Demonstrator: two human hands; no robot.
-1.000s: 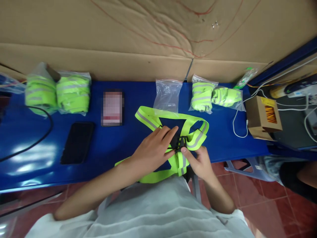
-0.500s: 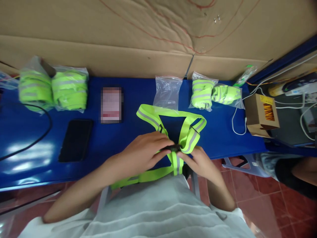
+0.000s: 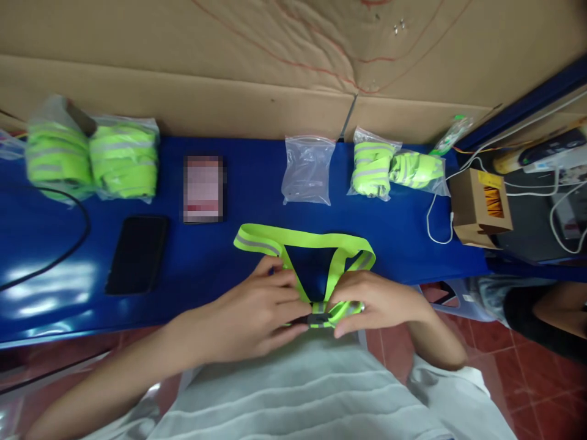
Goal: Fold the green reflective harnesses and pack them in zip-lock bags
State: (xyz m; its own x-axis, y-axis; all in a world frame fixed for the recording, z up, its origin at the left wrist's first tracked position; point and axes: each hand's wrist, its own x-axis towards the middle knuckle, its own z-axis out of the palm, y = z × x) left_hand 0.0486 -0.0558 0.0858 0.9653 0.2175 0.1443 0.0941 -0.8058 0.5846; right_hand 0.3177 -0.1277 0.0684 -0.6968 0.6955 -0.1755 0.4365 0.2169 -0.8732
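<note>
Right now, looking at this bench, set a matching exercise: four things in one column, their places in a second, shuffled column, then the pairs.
Things:
1. reflective strap
2. black phone
3. empty clear bag
4. cardboard box

Places:
A. far right, beside the white cables
B. near the back edge, at the middle
C. held by both hands at the front edge
D. lying flat, left of the hands

Pairs: 1-C, 2-D, 3-B, 4-A

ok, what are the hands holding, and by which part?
Both hands, left hand and right hand, hold the reflective strap vest at its black buckle, pinched between their fingertips at the table's near edge.
</note>
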